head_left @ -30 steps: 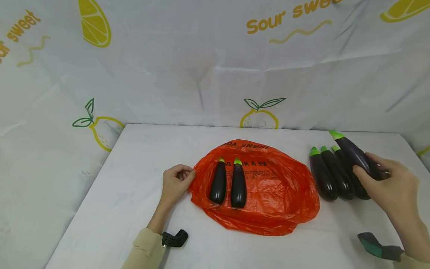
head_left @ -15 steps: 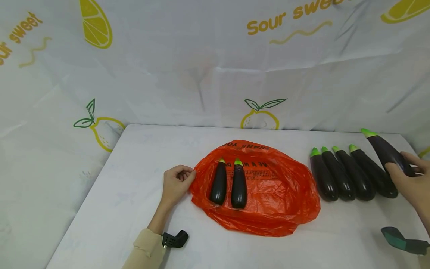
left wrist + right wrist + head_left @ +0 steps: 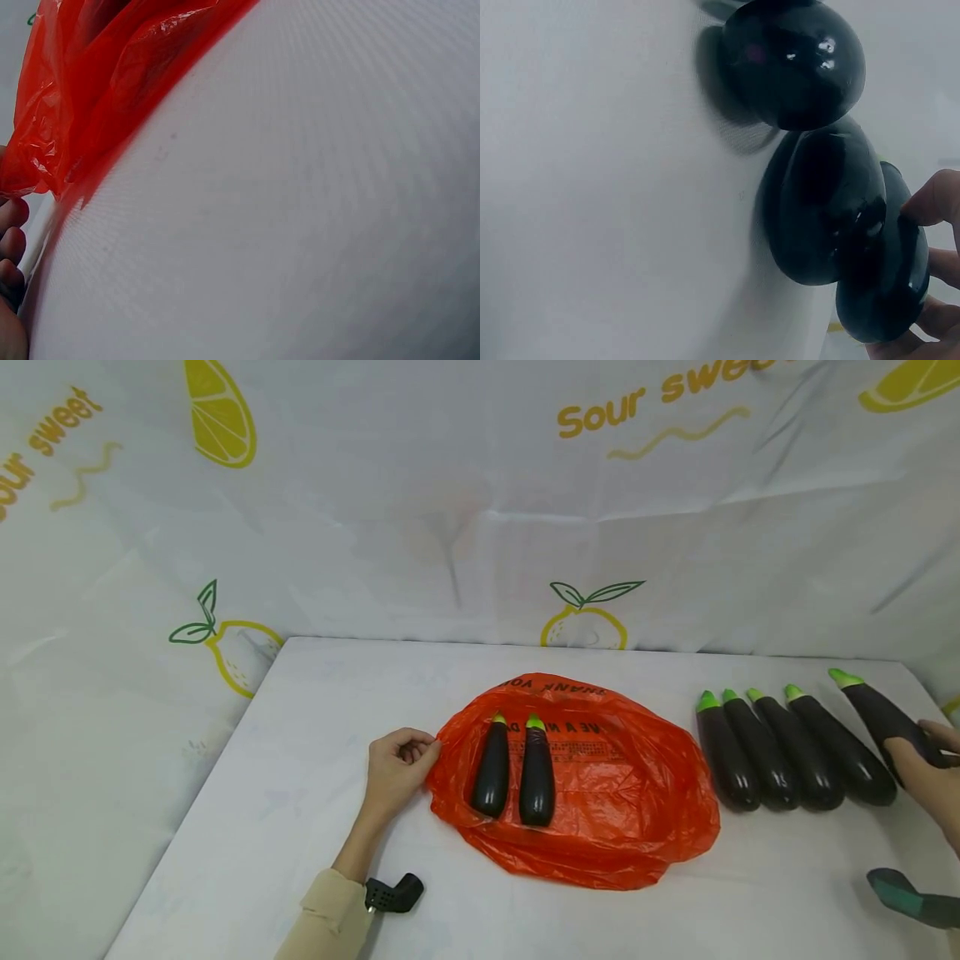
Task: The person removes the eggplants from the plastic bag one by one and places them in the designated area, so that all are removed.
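Note:
At the far right of the head view, my right hand [image 3: 926, 772] grips a dark purple eggplant [image 3: 881, 710] with a green stem end. The right wrist view shows thumb and fingers round this held eggplant [image 3: 889, 277], close beside another one [image 3: 829, 202]. Several more eggplants [image 3: 806, 752] lie in a row to its left, stems toward the back. My left hand [image 3: 397, 768] pinches the left edge of a red plastic bag [image 3: 592, 852] spread out on the table. On the bag rest two eggplants [image 3: 491, 768], side by side.
A white cloth covers the table [image 3: 300, 727], whose back edge meets a hanging white sheet [image 3: 375, 527] printed with lemons. Black cameras are worn on both wrists, the left one [image 3: 393, 893] close over the tabletop.
My right hand has carried its eggplant rightward past the row and lowered it at the row's right end, uncovering the eggplants it overlapped. The left hand keeps its place on the bag.

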`<state>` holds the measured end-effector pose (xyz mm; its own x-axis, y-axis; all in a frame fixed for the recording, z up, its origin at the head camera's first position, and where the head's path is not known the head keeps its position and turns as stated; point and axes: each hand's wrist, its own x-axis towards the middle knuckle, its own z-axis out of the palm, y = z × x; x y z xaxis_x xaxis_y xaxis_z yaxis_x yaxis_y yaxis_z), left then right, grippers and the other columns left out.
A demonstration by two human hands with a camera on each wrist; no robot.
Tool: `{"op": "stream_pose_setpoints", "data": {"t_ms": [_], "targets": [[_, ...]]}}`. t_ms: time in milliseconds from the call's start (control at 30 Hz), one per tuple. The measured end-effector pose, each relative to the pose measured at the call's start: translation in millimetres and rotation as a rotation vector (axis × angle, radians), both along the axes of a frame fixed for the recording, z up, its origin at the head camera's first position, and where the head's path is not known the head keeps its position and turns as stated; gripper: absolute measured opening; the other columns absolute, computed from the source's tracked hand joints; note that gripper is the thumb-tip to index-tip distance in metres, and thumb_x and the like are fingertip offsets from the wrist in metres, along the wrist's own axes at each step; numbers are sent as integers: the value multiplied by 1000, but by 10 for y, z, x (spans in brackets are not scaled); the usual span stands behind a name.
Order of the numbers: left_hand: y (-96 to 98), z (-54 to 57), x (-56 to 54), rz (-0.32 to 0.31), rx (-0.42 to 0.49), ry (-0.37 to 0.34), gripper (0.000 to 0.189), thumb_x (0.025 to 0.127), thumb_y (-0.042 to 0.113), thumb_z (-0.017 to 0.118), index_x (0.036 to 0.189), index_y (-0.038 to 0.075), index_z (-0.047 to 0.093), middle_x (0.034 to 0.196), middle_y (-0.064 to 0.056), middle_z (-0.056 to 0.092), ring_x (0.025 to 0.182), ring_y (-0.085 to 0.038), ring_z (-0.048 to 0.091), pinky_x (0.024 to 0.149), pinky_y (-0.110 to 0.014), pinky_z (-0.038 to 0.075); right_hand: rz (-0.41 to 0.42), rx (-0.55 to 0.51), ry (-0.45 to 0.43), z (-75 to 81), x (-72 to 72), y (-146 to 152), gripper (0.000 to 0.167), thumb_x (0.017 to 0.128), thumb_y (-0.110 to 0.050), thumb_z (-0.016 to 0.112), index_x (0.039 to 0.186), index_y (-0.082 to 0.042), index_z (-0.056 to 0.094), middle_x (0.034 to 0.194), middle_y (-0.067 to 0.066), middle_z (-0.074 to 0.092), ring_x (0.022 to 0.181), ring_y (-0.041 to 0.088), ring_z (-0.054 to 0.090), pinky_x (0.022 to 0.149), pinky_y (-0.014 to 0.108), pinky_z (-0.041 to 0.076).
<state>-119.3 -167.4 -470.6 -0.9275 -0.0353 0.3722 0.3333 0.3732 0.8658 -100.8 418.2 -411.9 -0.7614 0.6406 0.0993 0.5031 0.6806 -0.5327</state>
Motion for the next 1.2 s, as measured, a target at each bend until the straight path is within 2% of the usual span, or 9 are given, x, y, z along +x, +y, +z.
{"op": "stream_pose_setpoints", "data": {"t_ms": [100,167,400,500,567,833,967,1067,1200], "targets": [[7,11,5,5,-2,-2,6,87,4,77,82,8,76,68,-8,66,62,-6,49,58,-16,41,1,-22,-48,-92,-21,96,59,102,-25,46,157,-7,35,156,32,40,129,50,44,91,31,52],[16,20,7,16,-11,-8,6,86,2,77,82,7,76,68,-8,66,62,-5,48,58,-16,40,-5,-44,-73,-137,-32,139,60,103,-27,46,159,-7,32,160,30,34,135,51,40,109,51,47],[59,42,1,52,-57,-19,7,83,-7,75,79,-2,73,66,-15,63,60,-5,46,57,-15,38,21,-27,-69,-183,33,132,59,103,-29,50,156,-6,38,155,30,44,116,32,57,72,14,41],[67,50,3,52,-53,-17,7,83,-8,74,79,-4,72,65,-16,62,60,-5,45,57,-16,38,53,-34,-52,-168,64,106,57,103,-24,52,154,-4,40,154,31,43,124,42,55,76,13,42],[64,48,2,51,-49,-16,7,83,-7,75,79,-2,73,66,-15,63,60,-5,46,57,-15,38,67,-33,-53,-174,74,107,56,102,-23,54,153,-1,42,152,32,45,107,27,59,67,8,38],[15,6,-6,8,-6,11,7,86,3,77,81,8,76,67,-7,65,61,-6,49,57,-16,40,126,-54,-20,-208,111,154,56,100,-21,58,148,6,45,145,39,47,74,-17,17,49,5,29],[7,11,-3,2,2,17,7,87,5,77,81,8,76,67,-7,65,61,-6,49,56,-16,40,140,-32,-75,-210,109,160,57,101,-22,56,149,5,43,149,37,44,94,19,60,50,11,30],[10,20,1,4,-1,15,7,87,5,77,81,8,76,67,-7,65,61,-5,49,56,-16,40,155,-27,-88,-217,108,165,57,101,-21,55,150,6,41,150,38,42,119,59,49,52,12,32],[14,18,4,5,-4,10,7,87,5,77,81,8,76,67,-7,65,61,-5,49,56,-16,40,141,-31,-98,-251,104,195,59,102,-24,55,152,3,39,151,38,41,124,61,48,61,15,43]]}}
